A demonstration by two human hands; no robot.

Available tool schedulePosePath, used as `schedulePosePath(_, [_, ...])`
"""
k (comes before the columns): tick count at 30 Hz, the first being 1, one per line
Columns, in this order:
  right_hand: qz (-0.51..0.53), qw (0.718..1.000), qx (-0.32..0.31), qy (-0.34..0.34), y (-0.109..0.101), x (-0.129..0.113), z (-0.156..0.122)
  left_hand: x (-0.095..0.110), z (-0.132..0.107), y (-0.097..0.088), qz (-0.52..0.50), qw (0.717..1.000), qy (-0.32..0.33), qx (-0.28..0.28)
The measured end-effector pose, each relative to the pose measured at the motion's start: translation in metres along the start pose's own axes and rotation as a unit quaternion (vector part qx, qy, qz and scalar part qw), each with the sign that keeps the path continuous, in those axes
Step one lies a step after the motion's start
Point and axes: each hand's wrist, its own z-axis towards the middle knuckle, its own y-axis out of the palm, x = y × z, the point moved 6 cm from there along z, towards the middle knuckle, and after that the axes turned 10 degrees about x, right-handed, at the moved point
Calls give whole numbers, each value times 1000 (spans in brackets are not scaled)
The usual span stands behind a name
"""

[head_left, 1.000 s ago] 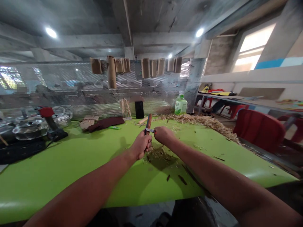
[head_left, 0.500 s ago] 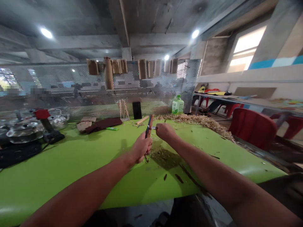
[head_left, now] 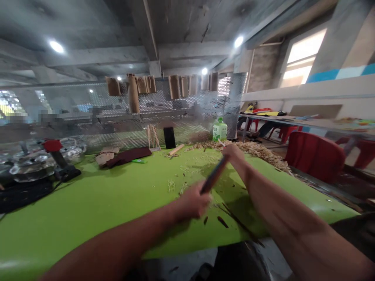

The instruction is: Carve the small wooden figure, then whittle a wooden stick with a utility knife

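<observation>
My left hand (head_left: pixel 193 203) is closed round the near end of a dark wooden stick (head_left: pixel 213 178), which slants up and to the right above the green table (head_left: pixel 96 203). Farther out, my right hand (head_left: pixel 233 151) is closed at the stick's far tip; earlier frames showed a small knife in it, but here the blade is smeared by motion. Both hands are blurred. Fine wood shavings (head_left: pixel 178 186) lie on the table just left of the stick, and dark slivers (head_left: pixel 222 221) lie near the front edge.
A long heap of pale shavings (head_left: pixel 258 150) runs along the table's right edge. A green bottle (head_left: pixel 219 130), a black phone (head_left: pixel 169 137), a dark cloth (head_left: pixel 129 155) and a red-topped tool (head_left: pixel 57 158) stand before a perforated metal screen. Red chairs (head_left: pixel 315 156) stand at the right.
Both hands swung right and apart: my left hand dropped toward me with the stick, now tilted rightward, while my right hand moved outward along it. Shavings lie where the hands were.
</observation>
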Motion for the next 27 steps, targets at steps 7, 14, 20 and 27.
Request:
schedulePosePath(7, [81, 997, 14, -5, 16, -33, -6, 12, 30, -48, -128, 988, 2, 84])
schedulePosePath(14, [117, 986, 8, -119, 11, -77, -41, 7, 40, -59, -116, 984, 29, 132])
schedulePosePath(20, [44, 976, -13, -214, 16, -107, -69, 9, 45, -64, -134, 983, 31, 118])
schedulePosePath(27, [14, 982, -21, -186, 19, -105, -64, 21, 34, -52, -117, 986, 32, 112])
